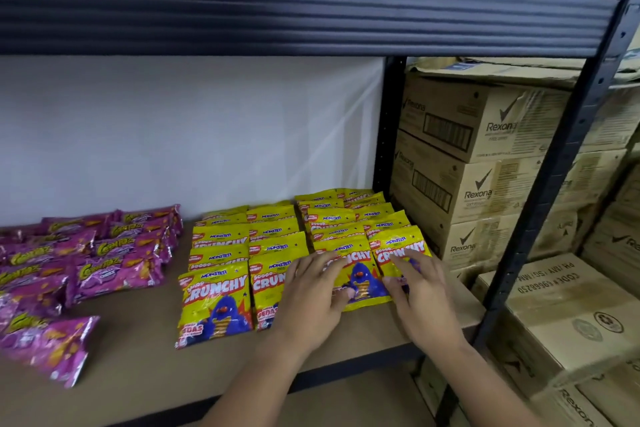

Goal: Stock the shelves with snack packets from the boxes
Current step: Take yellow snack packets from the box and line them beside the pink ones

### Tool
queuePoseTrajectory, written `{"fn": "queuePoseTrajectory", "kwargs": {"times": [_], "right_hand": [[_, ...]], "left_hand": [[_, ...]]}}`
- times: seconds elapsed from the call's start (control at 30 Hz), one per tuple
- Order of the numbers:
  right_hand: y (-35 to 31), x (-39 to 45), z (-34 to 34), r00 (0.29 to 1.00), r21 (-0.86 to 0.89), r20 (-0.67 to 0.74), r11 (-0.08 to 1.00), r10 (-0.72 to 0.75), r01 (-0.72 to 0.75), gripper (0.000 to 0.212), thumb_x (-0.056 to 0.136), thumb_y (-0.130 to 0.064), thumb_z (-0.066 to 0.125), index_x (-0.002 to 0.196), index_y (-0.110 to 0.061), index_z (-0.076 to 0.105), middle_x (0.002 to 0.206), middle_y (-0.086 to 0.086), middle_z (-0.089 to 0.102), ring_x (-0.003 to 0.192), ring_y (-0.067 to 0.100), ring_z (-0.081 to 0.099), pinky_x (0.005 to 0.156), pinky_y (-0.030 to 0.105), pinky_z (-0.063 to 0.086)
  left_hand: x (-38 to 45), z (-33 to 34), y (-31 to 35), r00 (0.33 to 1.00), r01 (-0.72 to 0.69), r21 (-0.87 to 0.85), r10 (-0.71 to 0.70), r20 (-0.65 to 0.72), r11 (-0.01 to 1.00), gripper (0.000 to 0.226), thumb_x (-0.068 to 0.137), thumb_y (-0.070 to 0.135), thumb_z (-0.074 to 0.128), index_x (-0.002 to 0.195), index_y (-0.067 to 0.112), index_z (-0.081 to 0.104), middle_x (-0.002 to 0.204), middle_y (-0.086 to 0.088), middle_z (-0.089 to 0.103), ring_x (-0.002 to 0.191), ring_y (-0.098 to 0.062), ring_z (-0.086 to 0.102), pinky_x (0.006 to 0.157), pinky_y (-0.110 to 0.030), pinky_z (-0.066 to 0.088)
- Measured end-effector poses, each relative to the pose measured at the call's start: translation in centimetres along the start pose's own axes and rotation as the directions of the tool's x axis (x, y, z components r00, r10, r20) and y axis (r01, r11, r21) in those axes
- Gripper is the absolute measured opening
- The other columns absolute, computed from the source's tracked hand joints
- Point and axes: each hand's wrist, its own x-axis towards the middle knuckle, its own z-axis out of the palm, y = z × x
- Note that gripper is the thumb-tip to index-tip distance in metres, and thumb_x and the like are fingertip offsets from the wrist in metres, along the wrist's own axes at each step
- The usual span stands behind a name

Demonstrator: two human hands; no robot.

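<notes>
Looks like they're well into it: yellow Crunchy packets are sitting in rows at the right end of the shelf board, purple packets left of those. Left hand and right hand are resting flat, fingers straight, on the front packets, gripping nothing. Plenty of bare board is waiting in front.

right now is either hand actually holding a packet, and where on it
Nothing is gripped. The left hand and right hand lie with straight fingers on the front yellow packets, touching their faces.

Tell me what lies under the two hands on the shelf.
Under the left hand and right hand lie front-row yellow Crunchy packets, fingers spread flat on them. The covered parts of the packets and the shelf beneath cannot be seen.
</notes>
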Motion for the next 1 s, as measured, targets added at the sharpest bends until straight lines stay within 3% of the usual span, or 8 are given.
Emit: {"fn": "queuePoseTrajectory", "kwargs": {"times": [0.13,0.23,0.4,0.5,0.6,0.77,0.9,1.0], "right_hand": [[-4.6,-2.9,0.0,0.989,0.159,-0.102,0.980,-0.109,0.124,0.036,0.092,-0.035,0.061,0.121,-0.017,0.069,0.124,-0.002,0.057,0.116,0.018,0.050,0.096,0.035,0.046],[-9.2,-6.0,0.0,0.978,0.270,-0.072,0.940,-0.197,0.209,0.030,0.092,-0.032,0.060,0.119,-0.020,0.068,0.120,-0.009,0.056,0.114,0.010,0.053,0.096,0.026,0.045],[-17.9,-12.9,1.9,0.962,0.457,0.036,0.860,-0.272,0.226,0.017,0.091,-0.027,0.070,0.107,-0.022,0.071,0.109,-0.014,0.061,0.104,0.005,0.062,0.082,0.019,0.051],[-23.8,-17.9,4.8,0.946,0.523,0.095,0.824,-0.310,0.217,0.016,0.087,-0.021,0.074,0.103,-0.021,0.072,0.104,-0.014,0.064,0.101,0.005,0.064,0.085,0.015,0.047],[-29.7,-23.5,8.9,0.934,0.603,0.197,0.788,-0.299,0.126,0.020,0.085,-0.014,0.078,0.102,-0.022,0.073,0.103,-0.015,0.065,0.099,0.009,0.065,0.086,0.014,0.046],[-37.8,-32.6,18.3,0.869,0.650,0.383,0.760,-0.312,-0.014,0.030,0.082,-0.012,0.080,0.106,-0.027,0.073,0.105,-0.011,0.067,0.098,0.012,0.066,0.089,0.020,0.049],[-40.7,-39.5,27.6,0.782,0.630,0.519,0.773,-0.345,-0.077,0.030,0.080,-0.018,0.082,0.107,-0.028,0.073,0.105,-0.012,0.068,0.096,0.012,0.067,0.085,0.025,0.053],[-40.6,-44.9,34.8,0.686,0.576,0.630,0.811,-0.362,-0.101,0.032,0.077,-0.027,0.083,0.107,-0.032,0.073,0.103,-0.016,0.067,0.093,0.004,0.066,0.083,0.020,0.051]], "left_hand": [[-3.6,-1.5,-1.7,0.992,0.002,-0.165,-0.023,-0.121,0.986,0.037,0.098,0.042,0.057,0.133,0.034,0.055,0.132,0.015,0.053,0.127,-0.010,0.043,0.111,-0.031,0.032],[-8.0,-3.4,-3.7,0.977,-0.013,-0.348,-0.062,-0.202,0.937,0.025,0.095,0.030,0.065,0.120,0.030,0.063,0.115,0.016,0.057,0.112,-0.006,0.055,0.095,-0.032,0.048],[-18.7,-8.4,-8.9,0.960,-0.041,-0.443,-0.087,-0.264,0.896,0.026,0.093,0.013,0.068,0.115,0.027,0.066,0.104,0.014,0.061,0.100,-0.007,0.064,0.088,-0.022,0.050],[-26.3,-10.6,-13.8,0.942,-0.025,-0.407,-0.115,-0.315,0.913,0.027,0.089,0.009,0.070,0.112,0.022,0.068,0.098,0.013,0.062,0.093,-0.009,0.063,0.084,-0.024,0.050],[-34.9,-12.1,-20.3,0.947,0.103,-0.424,-0.220,-0.235,0.900,0.029,0.089,0.015,0.072,0.114,0.029,0.066,0.100,0.016,0.062,0.096,-0.011,0.063,0.088,-0.025,0.049],[-48.9,-12.5,-31.6,0.899,0.351,-0.364,-0.420,-0.127,0.862,0.031,0.085,0.021,0.075,0.113,0.029,0.066,0.103,0.020,0.064,0.098,0.004,0.060,0.089,-0.018,0.047],[-59.6,-9.0,-39.5,0.797,0.562,-0.306,-0.602,-0.045,0.768,0.033,0.082,0.014,0.074,0.112,0.024,0.067,0.106,0.013,0.066,0.098,-0.005,0.064,0.088,-0.010,0.043],[-67.8,-3.8,-44.2,0.681,0.722,-0.245,-0.726,0.092,0.647,0.034,0.083,0.029,0.066,0.117,0.023,0.067,0.112,0.006,0.069,0.099,-0.015,0.067,0.086,-0.025,0.051]]}}
